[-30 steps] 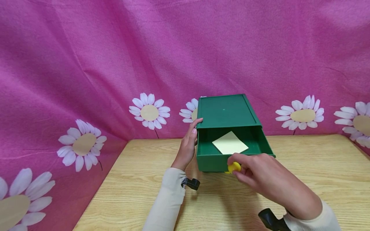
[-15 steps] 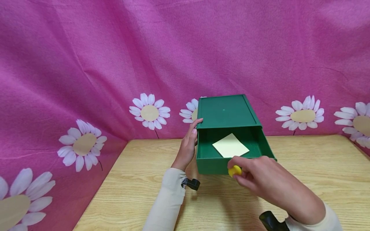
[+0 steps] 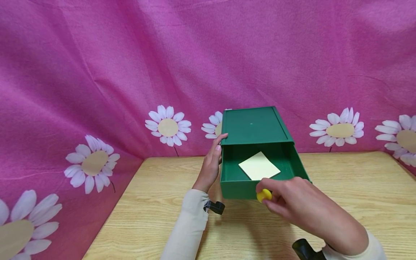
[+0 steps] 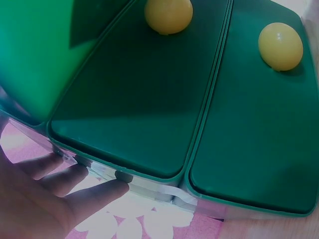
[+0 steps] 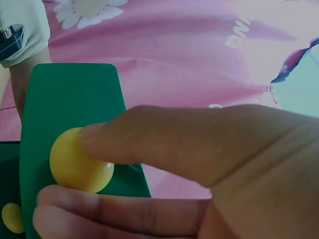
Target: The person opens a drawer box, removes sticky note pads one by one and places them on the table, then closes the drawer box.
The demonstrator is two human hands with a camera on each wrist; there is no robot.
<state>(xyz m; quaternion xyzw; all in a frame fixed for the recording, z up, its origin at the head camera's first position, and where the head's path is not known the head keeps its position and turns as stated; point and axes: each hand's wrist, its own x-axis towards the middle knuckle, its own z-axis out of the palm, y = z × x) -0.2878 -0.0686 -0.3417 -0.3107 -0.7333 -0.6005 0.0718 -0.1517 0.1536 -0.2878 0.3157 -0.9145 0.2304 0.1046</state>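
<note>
A green drawer cabinet (image 3: 256,124) stands on the table, its top drawer (image 3: 240,189) pulled partway out. Inside the drawer lies a pale yellow sticky note pad (image 3: 259,166), turned cornerwise. My right hand (image 3: 302,207) pinches the drawer's round yellow knob (image 3: 264,195) between thumb and fingers; the right wrist view shows this knob (image 5: 70,162) up close. Against the cabinet's left side rests my left hand (image 3: 209,169), its fingers extended. In the left wrist view, those fingers (image 4: 97,199) touch the cabinet's side near the lower drawers.
Two lower drawer fronts (image 4: 134,114) with yellow knobs (image 4: 280,46) are closed in the left wrist view. A wooden table (image 3: 156,202) lies beneath. Behind and to the left hangs a pink cloth (image 3: 195,65) printed with white daisies.
The drawer has slid a little farther out toward me, carrying the note pad, with my right hand on its knob. My left hand has stayed at the cabinet's side.
</note>
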